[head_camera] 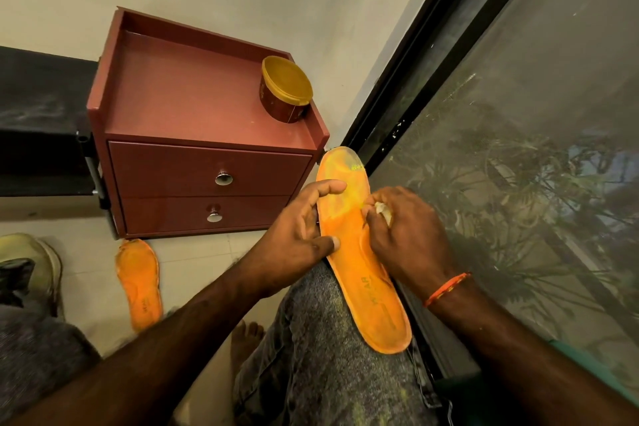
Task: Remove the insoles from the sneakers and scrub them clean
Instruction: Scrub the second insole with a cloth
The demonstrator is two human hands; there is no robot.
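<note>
An orange insole (359,263) lies lengthwise along my right knee, toe end pointing away, with a pale worn patch near the toe. My left hand (297,235) holds its left edge, thumb and index finger on the surface. My right hand (404,228) grips a small whitish wad (382,209) and presses it onto the insole's middle. A second orange insole (140,282) lies flat on the floor tiles to the left. A pale sneaker (38,263) sits at the far left edge, partly cut off.
A dark red two-drawer cabinet (207,135) stands against the wall ahead, with a gold-lidded tub (286,88) on its top right corner. A black-framed mesh window (518,149) runs along the right. A black bench (38,121) is at left. My bare foot (245,339) rests on the floor.
</note>
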